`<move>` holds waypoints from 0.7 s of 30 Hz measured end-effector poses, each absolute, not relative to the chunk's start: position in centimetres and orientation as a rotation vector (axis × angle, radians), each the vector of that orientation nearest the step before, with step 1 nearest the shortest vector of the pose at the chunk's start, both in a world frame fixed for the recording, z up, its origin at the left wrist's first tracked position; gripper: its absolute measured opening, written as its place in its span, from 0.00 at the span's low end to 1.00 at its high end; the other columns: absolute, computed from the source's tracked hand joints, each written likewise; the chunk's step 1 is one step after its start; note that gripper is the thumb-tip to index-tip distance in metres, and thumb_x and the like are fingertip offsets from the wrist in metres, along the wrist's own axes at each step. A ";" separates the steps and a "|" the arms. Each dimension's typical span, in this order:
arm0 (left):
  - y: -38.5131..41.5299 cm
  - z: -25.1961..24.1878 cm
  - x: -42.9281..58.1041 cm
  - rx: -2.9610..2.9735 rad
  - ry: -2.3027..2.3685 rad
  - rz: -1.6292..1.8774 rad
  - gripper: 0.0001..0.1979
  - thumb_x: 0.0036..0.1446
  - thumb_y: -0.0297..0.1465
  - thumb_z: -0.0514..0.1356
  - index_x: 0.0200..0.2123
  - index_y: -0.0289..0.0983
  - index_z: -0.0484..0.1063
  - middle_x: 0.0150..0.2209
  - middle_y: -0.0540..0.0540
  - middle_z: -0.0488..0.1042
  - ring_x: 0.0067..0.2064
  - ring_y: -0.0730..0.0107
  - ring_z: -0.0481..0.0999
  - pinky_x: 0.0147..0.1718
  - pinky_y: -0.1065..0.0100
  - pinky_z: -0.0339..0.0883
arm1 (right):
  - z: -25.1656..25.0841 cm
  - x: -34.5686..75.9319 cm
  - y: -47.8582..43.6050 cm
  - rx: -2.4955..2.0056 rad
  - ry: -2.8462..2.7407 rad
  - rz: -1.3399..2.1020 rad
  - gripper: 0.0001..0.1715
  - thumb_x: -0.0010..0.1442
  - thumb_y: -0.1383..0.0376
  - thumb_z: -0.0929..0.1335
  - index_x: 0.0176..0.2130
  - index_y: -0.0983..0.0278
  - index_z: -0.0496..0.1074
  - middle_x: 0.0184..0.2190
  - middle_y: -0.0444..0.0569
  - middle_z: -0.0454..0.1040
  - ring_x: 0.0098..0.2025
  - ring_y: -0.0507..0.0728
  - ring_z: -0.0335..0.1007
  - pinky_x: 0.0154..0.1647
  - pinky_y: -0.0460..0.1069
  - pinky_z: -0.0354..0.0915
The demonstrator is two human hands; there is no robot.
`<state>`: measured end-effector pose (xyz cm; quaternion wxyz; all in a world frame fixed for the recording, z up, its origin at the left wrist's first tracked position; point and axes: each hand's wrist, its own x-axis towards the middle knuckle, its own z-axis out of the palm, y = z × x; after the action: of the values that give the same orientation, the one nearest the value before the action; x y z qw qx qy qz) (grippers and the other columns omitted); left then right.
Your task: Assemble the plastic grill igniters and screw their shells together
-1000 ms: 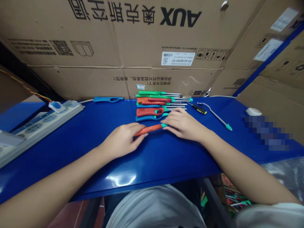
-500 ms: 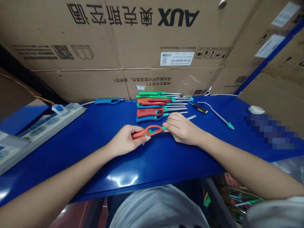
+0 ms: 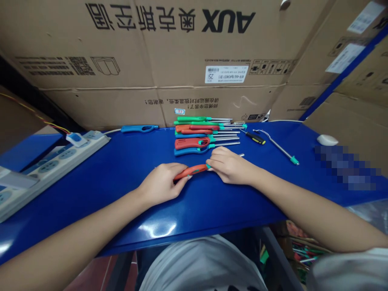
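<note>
The left hand, just left of the frame's centre, has its fingers curled shut around the handle end of an orange lighter. The right hand, just right of centre, is closed over the lighter's other end, fingertips pinched at the teal collar where the handle meets the tube. The lighter lies between the two hands, low over the blue worktop. Its long axis runs left to right across the frame, rising slightly toward the right, and the handle is edge-on to the camera. Its metal nozzle pokes out beyond the right hand's knuckles. Both hands grip it, the left on the body and the right on the tube side. Just above the hands in the frame, a row of lighters in red, blue and green lies parallel, nozzles pointing right. A single blue lighter sits apart to the upper left of that row. To the right lie a black-and-yellow screwdriver and a loose metal rod with a green tip. A power strip runs along the left edge, a white mouse sits far right, and cardboard boxes fill the top.
</note>
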<state>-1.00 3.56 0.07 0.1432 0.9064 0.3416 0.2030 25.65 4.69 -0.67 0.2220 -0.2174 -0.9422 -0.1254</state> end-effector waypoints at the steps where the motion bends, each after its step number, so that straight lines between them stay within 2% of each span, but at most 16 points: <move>1: 3.6 0.0 -0.9 2.631 1.008 0.552 0.11 0.64 0.33 0.56 0.38 0.35 0.77 0.32 0.45 0.79 0.32 0.64 0.76 0.33 0.67 0.64 | -0.8 25.7 4.8 -0.604 -2.624 -0.343 0.12 0.69 0.69 0.61 0.41 0.70 0.73 0.29 0.54 0.73 0.36 0.59 0.62 0.41 0.54 0.63; 7: 3.7 -0.4 -0.4 2.681 1.052 0.512 0.11 0.65 0.33 0.55 0.41 0.36 0.77 0.36 0.44 0.79 0.37 0.60 0.79 0.36 0.64 0.67 | -0.9 25.9 5.2 -0.664 -2.692 -0.338 0.13 0.69 0.68 0.62 0.38 0.70 0.74 0.30 0.55 0.74 0.37 0.59 0.63 0.43 0.54 0.61; 12: 3.7 0.2 -0.3 2.720 1.074 0.415 0.10 0.65 0.32 0.56 0.43 0.39 0.77 0.39 0.45 0.79 0.39 0.60 0.80 0.36 0.64 0.68 | 0.7 25.5 4.4 -0.871 -2.780 -0.103 0.07 0.63 0.66 0.67 0.32 0.66 0.71 0.28 0.50 0.71 0.34 0.57 0.62 0.40 0.51 0.58; 17: 3.8 0.5 -0.2 2.757 1.069 0.385 0.14 0.64 0.34 0.59 0.51 0.40 0.74 0.47 0.45 0.77 0.45 0.58 0.79 0.40 0.62 0.71 | 2.3 25.6 3.9 -1.030 -2.807 0.216 0.19 0.65 0.53 0.68 0.30 0.63 0.68 0.26 0.46 0.69 0.31 0.54 0.62 0.34 0.48 0.52; 21: 3.8 0.4 -0.3 2.755 1.021 0.386 0.21 0.66 0.41 0.57 0.58 0.40 0.70 0.52 0.42 0.73 0.52 0.56 0.75 0.48 0.59 0.72 | 2.7 26.7 4.4 -1.211 -2.804 0.320 0.19 0.64 0.53 0.69 0.29 0.64 0.67 0.26 0.45 0.69 0.29 0.53 0.60 0.30 0.47 0.48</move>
<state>-0.35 3.78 0.37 0.0888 0.9260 0.3433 0.1296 26.73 4.40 2.69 0.0352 -0.3940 -0.9125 0.1041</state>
